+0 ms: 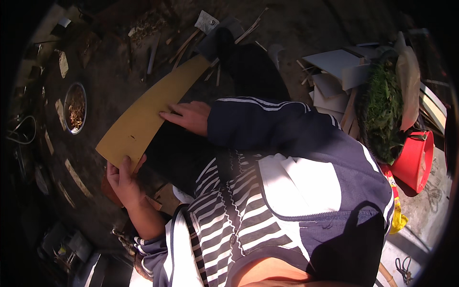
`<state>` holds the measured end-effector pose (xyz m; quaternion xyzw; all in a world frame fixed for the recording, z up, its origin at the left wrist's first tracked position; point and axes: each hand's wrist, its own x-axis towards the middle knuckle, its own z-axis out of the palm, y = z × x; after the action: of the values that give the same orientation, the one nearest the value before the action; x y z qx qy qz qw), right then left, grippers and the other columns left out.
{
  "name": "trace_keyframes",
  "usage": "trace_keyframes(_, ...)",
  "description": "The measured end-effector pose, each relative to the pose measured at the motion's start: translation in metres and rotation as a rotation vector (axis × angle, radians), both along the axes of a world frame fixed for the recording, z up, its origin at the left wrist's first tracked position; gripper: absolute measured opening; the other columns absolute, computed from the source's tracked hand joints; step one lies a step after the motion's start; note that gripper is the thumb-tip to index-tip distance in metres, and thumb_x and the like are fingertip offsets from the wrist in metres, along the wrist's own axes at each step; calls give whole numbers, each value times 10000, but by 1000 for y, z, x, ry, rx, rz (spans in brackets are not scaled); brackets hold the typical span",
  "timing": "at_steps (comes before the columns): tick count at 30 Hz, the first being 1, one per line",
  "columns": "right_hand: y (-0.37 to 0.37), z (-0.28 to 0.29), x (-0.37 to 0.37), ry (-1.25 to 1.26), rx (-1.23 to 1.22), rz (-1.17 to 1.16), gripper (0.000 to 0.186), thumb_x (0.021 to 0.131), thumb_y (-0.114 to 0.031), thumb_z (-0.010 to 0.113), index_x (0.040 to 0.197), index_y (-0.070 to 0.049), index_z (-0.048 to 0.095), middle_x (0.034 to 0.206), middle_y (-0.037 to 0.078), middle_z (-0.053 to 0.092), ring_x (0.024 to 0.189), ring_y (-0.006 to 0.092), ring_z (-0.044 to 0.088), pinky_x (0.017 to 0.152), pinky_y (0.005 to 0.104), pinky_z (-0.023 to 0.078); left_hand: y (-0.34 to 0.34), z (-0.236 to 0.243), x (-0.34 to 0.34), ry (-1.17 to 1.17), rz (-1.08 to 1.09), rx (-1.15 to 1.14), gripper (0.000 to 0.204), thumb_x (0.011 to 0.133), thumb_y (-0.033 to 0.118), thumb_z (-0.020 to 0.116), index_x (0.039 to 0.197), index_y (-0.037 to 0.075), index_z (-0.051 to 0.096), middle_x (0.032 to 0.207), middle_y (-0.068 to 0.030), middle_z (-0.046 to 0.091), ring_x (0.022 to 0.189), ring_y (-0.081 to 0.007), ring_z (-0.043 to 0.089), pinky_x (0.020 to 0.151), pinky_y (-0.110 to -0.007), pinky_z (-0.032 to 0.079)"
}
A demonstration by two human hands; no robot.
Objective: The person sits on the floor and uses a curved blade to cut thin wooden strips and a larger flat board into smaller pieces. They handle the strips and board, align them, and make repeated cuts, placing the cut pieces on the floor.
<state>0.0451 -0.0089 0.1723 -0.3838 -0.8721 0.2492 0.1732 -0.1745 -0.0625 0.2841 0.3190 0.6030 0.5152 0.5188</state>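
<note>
A long yellow-tan flat strip of board, slightly curved along its sides, slants across my lap, from near my left hand up toward my foot. My left hand grips its near end, thumb on top and other fingers around the edge. Extended over the strip's right side, the fingers of my right hand lie on its surface near the middle. A small dark mark shows on the board near the left hand. The far end meets a grey object beside my dark shoe; how they touch is unclear.
Thin wood strips lie scattered on the dark floor. At left stands a round container with brown scraps in it. On the right are pale flat panels, green leafy plants and a red bucket.
</note>
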Motion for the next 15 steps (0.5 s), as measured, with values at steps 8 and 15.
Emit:
trace_keyframes(8,-9,-4,10,-69,-32,-14,593,806,-97,546,1356,-159,332,1263,208,451,995,356,572,790,421,493,20,-9,-28,97,0,93,297,902,107,517,1154,-48,491,1008,-119,597,855,-180,624,702,-319,566)
trace_keyframes(15,-11,-5,17,-119,-138,-19,602,785,-46,545,1342,-151,345,1266,215,445,971,375,578,800,419,494,31,-56,-99,-69,25,96,279,888,110,547,1133,-16,508,1015,-110,597,858,-177,623,636,-305,570)
